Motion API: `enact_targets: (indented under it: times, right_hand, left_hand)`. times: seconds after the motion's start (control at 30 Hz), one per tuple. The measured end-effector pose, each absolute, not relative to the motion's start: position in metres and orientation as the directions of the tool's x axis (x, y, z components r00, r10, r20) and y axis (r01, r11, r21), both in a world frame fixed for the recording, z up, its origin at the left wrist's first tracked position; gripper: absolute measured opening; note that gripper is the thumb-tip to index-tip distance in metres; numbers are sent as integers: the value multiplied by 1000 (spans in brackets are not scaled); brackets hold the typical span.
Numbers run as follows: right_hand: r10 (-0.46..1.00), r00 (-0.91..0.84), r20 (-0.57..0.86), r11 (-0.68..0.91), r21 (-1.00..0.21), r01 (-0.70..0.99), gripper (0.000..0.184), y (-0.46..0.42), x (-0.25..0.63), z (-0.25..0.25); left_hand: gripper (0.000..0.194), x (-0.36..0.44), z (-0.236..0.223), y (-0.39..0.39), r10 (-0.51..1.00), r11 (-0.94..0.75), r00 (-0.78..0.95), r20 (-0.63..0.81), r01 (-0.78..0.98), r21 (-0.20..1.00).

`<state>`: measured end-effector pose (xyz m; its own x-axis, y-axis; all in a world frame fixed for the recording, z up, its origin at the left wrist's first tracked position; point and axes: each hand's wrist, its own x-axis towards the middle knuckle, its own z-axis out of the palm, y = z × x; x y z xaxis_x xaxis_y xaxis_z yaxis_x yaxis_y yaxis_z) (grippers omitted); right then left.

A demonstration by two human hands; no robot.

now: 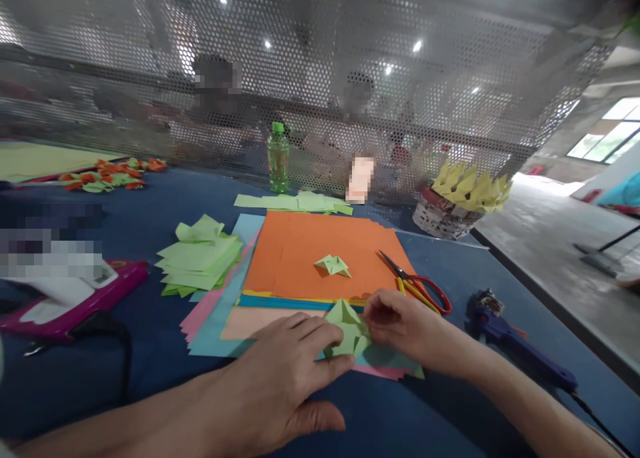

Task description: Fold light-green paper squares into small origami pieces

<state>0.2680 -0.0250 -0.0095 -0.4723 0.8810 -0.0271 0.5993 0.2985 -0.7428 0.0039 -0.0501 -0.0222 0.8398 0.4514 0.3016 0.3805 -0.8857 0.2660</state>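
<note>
A folded light green paper (346, 330) lies between my hands at the near edge of a stack of coloured paper. My left hand (295, 361) holds down its left side with the fingertips, the thumb apart and lower. My right hand (407, 321) pinches its right edge between thumb and curled fingers. Just beyond, a small folded green paper piece (334, 265) rests on the orange sheets (305, 245). Scissors (417, 285) with red and yellow handles lie at the right of the stack, partly behind my right hand.
Green paper squares (200, 258) are piled on the left. Farther back stand a green bottle (279, 158) and a basket (447, 211) with folded yellow pieces. A blue glue gun (520, 345) lies right, a magenta device (80, 305) left. A perforated metal screen (310, 65) closes off the back.
</note>
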Motion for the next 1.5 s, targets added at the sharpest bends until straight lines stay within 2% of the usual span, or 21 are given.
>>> enact_targets:
  times: [0.1,0.17,0.27,0.4,0.5,0.6,0.77,0.93,1.1,1.27,1.5]
  right_hand:
    - [881,-473,-3,277,-806,522,15,-24,265,-11]
    - [885,-465,25,294,-805,516,13,-24,261,-12]
    - [880,-463,102,377,-744,552,10,-25,256,-13]
    - [792,-561,241,565,-636,526,31,-26,257,-9]
    - [743,-638,201,613,-586,530,45,-25,259,-5]
    - [727,-669,155,627,-548,554,49,-22,260,-5]
    - [711,-672,209,672,-485,560,37,-16,258,-7]
    - [705,-678,207,674,-492,551,19,-15,259,-5]
    - [687,-668,285,712,-447,541,19,-21,259,-5]
    - [675,-675,298,733,-375,567,18,-30,255,-9]
    - [677,-707,203,707,-445,549,24,-34,260,-2]
  left_hand:
    - [53,3,-20,-50,455,-883,841,293,385,269]
    - [53,2,-18,-50,456,-882,841,290,385,273]
    - [49,1,-15,-50,463,-879,826,323,382,283]
    - [43,-2,-12,-50,463,-878,812,355,365,311]
    - [39,-5,-13,-49,464,-873,815,348,355,333]
    - [35,-7,-15,-49,455,-878,813,362,344,332]
    - [30,-9,-14,-49,472,-877,776,419,363,314]
    - [31,-9,-13,-48,493,-870,722,486,400,288]
    - [29,-9,-12,-47,532,-846,660,531,441,300]
    - [31,-5,-14,-51,423,-905,773,473,345,247]
    - [26,-1,-18,-51,455,-886,808,374,369,282]
